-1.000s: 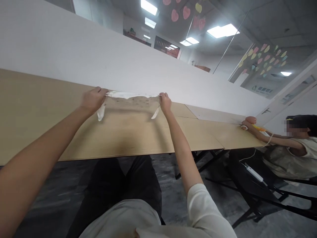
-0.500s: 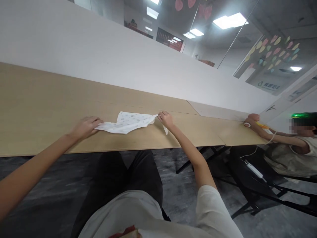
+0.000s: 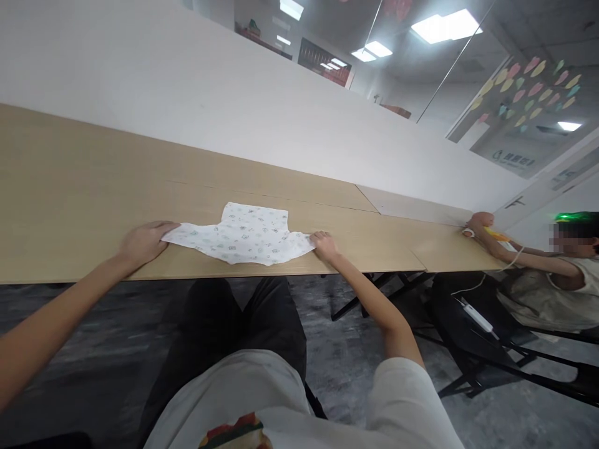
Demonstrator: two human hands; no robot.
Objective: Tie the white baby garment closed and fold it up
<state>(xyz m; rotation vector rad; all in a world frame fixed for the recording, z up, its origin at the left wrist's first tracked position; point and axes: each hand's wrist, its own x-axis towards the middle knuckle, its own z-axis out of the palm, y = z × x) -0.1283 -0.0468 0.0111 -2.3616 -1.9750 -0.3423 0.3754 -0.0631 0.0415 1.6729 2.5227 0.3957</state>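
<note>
A small white baby shirt (image 3: pixel 255 234) with a scattered print lies spread on the wooden table (image 3: pixel 93 181), its sleeves reaching out to both sides and its body pointing towards the wall. My left hand (image 3: pixel 146 243) is closed on the end of the left sleeve, fingers together and low against the tabletop. At the other end, my right hand (image 3: pixel 325 246) pinches the tip of the right sleeve between thumb and fingers. The cloth between the hands looks mostly flat, with its lower edge close to the table's front edge.
Along the table's far side runs a white wall (image 3: pixel 196 118) with glass above. At the right, another person (image 3: pixel 556 268) handles a doll (image 3: pixel 482 219). Black folding chairs (image 3: pixel 486 343) stand there, with a white device (image 3: pixel 477 317) and cable on one.
The shirt has gone from bunched and partly folded to spread out. My left hand has moved a little left, and my right hand has come down towards the front edge, slightly right.
</note>
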